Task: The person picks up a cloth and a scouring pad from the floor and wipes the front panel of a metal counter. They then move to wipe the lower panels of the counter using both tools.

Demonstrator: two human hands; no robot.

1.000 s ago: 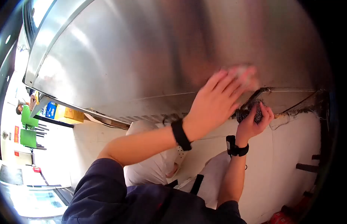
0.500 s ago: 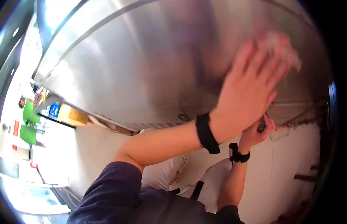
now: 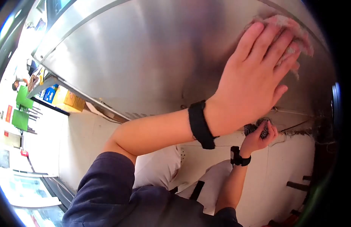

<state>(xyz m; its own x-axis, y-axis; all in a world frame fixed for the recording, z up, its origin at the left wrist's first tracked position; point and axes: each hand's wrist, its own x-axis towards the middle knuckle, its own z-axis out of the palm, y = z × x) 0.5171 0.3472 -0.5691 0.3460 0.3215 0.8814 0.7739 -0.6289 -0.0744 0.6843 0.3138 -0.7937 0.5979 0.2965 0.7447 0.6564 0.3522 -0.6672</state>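
Note:
My left hand (image 3: 251, 77) lies palm down on a pinkish-grey cloth (image 3: 306, 39), pressing it against the upper right of a shiny metal panel (image 3: 145, 56). Its fingers are slightly spread and bent over the bunched cloth, which sticks out past the fingertips. Below it, near the panel's lower edge, my right hand (image 3: 258, 138) is closed round a dark, mesh-like scrubber (image 3: 263, 129). Part of the dark clump shows left of its fingers. Both wrists wear black bands.
At the left, yellow boxes (image 3: 68, 100) and a blue package (image 3: 50, 94) sit beneath a shelf. Green chairs (image 3: 20, 120) and a person (image 3: 17, 84) are farther off. Pale floor (image 3: 84, 145) lies below, with dark bars (image 3: 298, 186) at the lower right.
My left hand and the cloth have shifted slightly up over the metal. More of the scrubber in my right hand shows. The whole view has shifted a little.

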